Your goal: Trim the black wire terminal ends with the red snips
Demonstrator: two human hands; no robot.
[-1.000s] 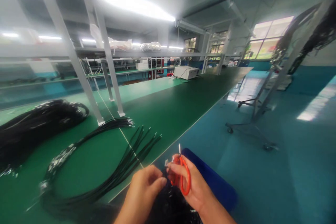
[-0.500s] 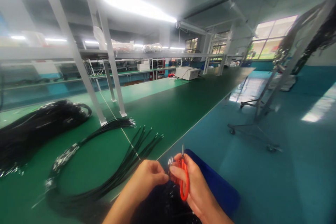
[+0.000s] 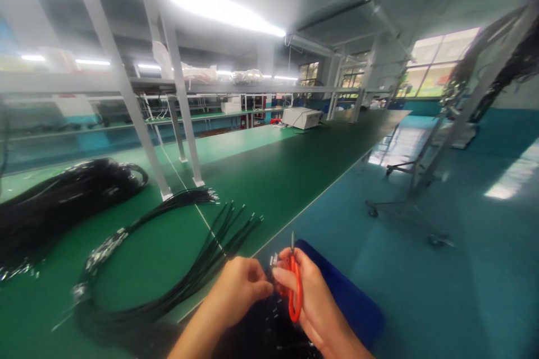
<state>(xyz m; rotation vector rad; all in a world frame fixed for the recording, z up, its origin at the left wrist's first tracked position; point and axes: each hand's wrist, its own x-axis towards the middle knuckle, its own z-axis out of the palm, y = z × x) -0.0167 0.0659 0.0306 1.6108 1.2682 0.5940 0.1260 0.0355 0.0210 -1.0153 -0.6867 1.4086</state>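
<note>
Little has shifted since the earlier frames: the scissors have turned from showing their orange loop broadside to standing nearly edge-on, blade tip upward, and the left hand has closed in against the right hand; both sit slightly further right than before. Right hand is wrapped around the scissors' handle; left hand is curled shut, fingertips pinching the metal-tipped ends of the wire bundle, which lies dark and blurred below both hands, just off the near edge of the table and beside a blue pad. Judged by appearance, the wire bundle is light, limp and springy; its strands would splay if loosely held, so the sound hold is close behind the tips, all strands gathered together; the small metal ends look easily bent. Loose wires fan out on the table close by; a heap of wires lies further left; a white box and a trolley stand well apart.
</note>
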